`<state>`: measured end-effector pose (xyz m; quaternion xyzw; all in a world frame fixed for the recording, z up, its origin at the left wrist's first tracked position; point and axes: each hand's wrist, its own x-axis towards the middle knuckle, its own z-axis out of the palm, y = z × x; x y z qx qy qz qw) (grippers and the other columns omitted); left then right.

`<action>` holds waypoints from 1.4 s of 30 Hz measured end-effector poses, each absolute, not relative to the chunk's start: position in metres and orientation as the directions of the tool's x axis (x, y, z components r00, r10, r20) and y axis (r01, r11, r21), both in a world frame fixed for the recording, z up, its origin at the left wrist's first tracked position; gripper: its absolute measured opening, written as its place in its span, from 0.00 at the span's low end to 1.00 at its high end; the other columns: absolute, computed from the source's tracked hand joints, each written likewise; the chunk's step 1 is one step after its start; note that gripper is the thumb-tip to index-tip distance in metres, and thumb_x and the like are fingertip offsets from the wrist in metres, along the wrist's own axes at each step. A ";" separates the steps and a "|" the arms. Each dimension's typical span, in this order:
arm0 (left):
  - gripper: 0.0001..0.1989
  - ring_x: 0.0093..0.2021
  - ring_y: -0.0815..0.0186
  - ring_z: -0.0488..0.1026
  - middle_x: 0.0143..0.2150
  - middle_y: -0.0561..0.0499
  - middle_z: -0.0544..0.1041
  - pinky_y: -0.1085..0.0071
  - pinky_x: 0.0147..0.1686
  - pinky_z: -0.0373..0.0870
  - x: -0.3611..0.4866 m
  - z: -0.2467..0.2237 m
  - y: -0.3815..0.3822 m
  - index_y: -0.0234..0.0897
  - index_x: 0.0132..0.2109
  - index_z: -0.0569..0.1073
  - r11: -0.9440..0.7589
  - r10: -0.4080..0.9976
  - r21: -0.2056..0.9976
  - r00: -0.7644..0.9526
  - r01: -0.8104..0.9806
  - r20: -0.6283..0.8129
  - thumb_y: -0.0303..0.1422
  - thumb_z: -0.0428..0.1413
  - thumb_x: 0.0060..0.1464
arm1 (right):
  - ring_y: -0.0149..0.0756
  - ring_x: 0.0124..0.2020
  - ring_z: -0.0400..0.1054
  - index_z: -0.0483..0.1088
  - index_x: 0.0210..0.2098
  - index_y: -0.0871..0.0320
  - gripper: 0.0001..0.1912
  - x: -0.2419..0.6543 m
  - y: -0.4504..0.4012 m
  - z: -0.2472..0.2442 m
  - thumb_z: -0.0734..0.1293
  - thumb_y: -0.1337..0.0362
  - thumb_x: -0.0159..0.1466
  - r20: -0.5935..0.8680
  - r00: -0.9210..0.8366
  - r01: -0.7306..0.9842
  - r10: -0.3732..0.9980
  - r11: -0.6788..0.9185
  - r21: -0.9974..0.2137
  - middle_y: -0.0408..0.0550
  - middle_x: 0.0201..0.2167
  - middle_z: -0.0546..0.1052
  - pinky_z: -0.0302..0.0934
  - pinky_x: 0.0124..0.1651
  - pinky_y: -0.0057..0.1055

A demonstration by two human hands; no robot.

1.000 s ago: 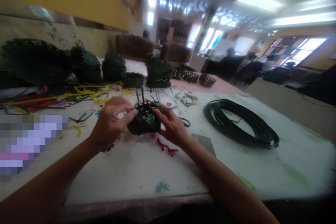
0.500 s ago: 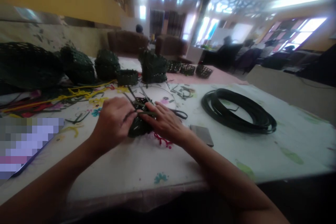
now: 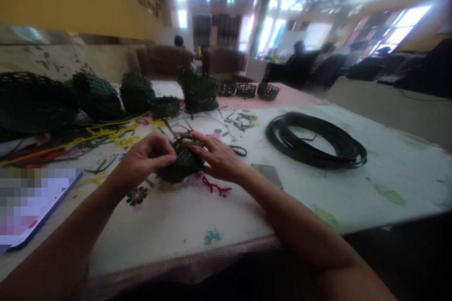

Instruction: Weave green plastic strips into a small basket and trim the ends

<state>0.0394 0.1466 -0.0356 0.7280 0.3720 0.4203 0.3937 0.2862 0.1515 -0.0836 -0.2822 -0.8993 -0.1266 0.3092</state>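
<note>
A small dark green woven basket (image 3: 181, 169) stands on the patterned tablecloth, with loose strip ends sticking up from its far side. My left hand (image 3: 146, 154) is closed in a pinch against the basket's left side; whatever lies between the fingertips is too dark to make out. Across the top and right side of the basket, my right hand (image 3: 222, 159) grips it, thumb near the rim. A looped dark strip (image 3: 239, 151) pokes out beyond the right hand. Close to that wrist lies a flat grey rectangular piece (image 3: 268, 175).
A coil of dark strip (image 3: 318, 141) lies on the right. Finished woven baskets (image 3: 199, 91) line the back of the table. Yellow cord (image 3: 95, 134) and strip scraps (image 3: 240, 121) are scattered about. A tablet-like device (image 3: 63, 197) rests at left. People sit in the background.
My left hand has shifted from the basket's top to its left side and opened its grip shape somewhat. The basket has turned, showing more of its woven side. The view has moved slightly.
</note>
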 end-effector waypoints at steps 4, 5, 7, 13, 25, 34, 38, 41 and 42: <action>0.13 0.31 0.67 0.70 0.29 0.54 0.73 0.70 0.34 0.68 0.038 -0.034 0.140 0.38 0.30 0.69 -0.488 0.872 0.799 0.235 0.352 0.429 0.37 0.65 0.51 | 0.53 0.66 0.59 0.48 0.71 0.56 0.41 0.287 0.153 -0.086 0.67 0.72 0.62 0.643 -0.635 0.583 0.429 0.811 0.034 0.65 0.69 0.57 0.64 0.62 0.51; 0.10 0.33 0.65 0.72 0.31 0.54 0.75 0.69 0.37 0.69 0.037 -0.033 0.139 0.39 0.36 0.72 -0.514 0.858 0.742 0.256 0.430 0.446 0.37 0.65 0.51 | 0.53 0.66 0.59 0.48 0.71 0.56 0.41 0.287 0.153 -0.086 0.67 0.72 0.62 0.641 -0.633 0.588 0.434 0.809 0.033 0.64 0.69 0.57 0.63 0.62 0.51; 0.17 0.38 0.62 0.76 0.36 0.53 0.78 0.64 0.44 0.70 0.034 -0.029 0.136 0.41 0.49 0.75 -0.574 0.817 0.605 0.334 0.552 0.470 0.37 0.65 0.53 | 0.54 0.65 0.60 0.47 0.71 0.55 0.42 0.287 0.153 -0.086 0.67 0.72 0.61 0.636 -0.630 0.598 0.447 0.801 0.029 0.64 0.69 0.57 0.63 0.62 0.53; 0.07 0.35 0.62 0.77 0.36 0.53 0.79 0.49 0.65 0.58 0.040 -0.027 0.126 0.41 0.46 0.74 -0.765 0.520 0.128 0.487 0.632 0.702 0.28 0.58 0.60 | 0.57 0.61 0.63 0.47 0.71 0.58 0.44 0.284 0.149 -0.087 0.68 0.71 0.59 0.637 -0.614 0.634 0.466 0.772 0.045 0.67 0.65 0.60 0.63 0.61 0.56; 0.07 0.36 0.63 0.75 0.33 0.53 0.77 0.51 0.64 0.60 0.055 -0.039 0.118 0.40 0.42 0.73 -0.754 0.344 -0.110 0.532 0.647 0.774 0.24 0.54 0.61 | 0.56 0.61 0.63 0.43 0.72 0.59 0.47 0.285 0.152 -0.090 0.68 0.69 0.59 0.630 -0.618 0.638 0.471 0.768 0.052 0.67 0.62 0.64 0.59 0.62 0.59; 0.13 0.50 0.54 0.79 0.44 0.47 0.84 0.60 0.52 0.73 0.013 0.001 0.134 0.43 0.51 0.73 -0.409 0.849 0.835 0.489 0.367 0.201 0.42 0.55 0.63 | 0.53 0.61 0.64 0.40 0.73 0.54 0.49 0.294 0.160 -0.091 0.69 0.68 0.60 0.647 -0.653 0.513 0.392 0.859 -0.003 0.63 0.63 0.64 0.66 0.57 0.51; 0.09 0.46 0.57 0.81 0.41 0.48 0.84 0.67 0.46 0.76 0.020 0.000 0.134 0.42 0.44 0.75 -0.311 0.875 0.907 0.457 0.285 0.157 0.38 0.61 0.57 | 0.54 0.63 0.62 0.40 0.73 0.54 0.48 0.295 0.159 -0.089 0.69 0.68 0.61 0.630 -0.666 0.491 0.399 0.871 -0.033 0.64 0.64 0.63 0.66 0.58 0.53; 0.12 0.44 0.58 0.81 0.40 0.48 0.83 0.70 0.43 0.76 0.027 0.002 0.132 0.41 0.44 0.76 -0.261 0.879 0.920 0.466 0.293 0.101 0.39 0.65 0.54 | 0.54 0.64 0.62 0.42 0.73 0.54 0.48 0.295 0.159 -0.088 0.70 0.68 0.61 0.622 -0.669 0.483 0.407 0.874 -0.052 0.64 0.65 0.62 0.65 0.60 0.53; 0.13 0.43 0.59 0.81 0.40 0.48 0.83 0.70 0.42 0.76 0.028 0.002 0.132 0.41 0.44 0.76 -0.251 0.879 0.921 0.468 0.299 0.088 0.39 0.65 0.53 | 0.54 0.65 0.61 0.43 0.72 0.54 0.47 0.295 0.159 -0.089 0.70 0.68 0.61 0.625 -0.669 0.480 0.403 0.876 -0.051 0.64 0.66 0.62 0.65 0.60 0.53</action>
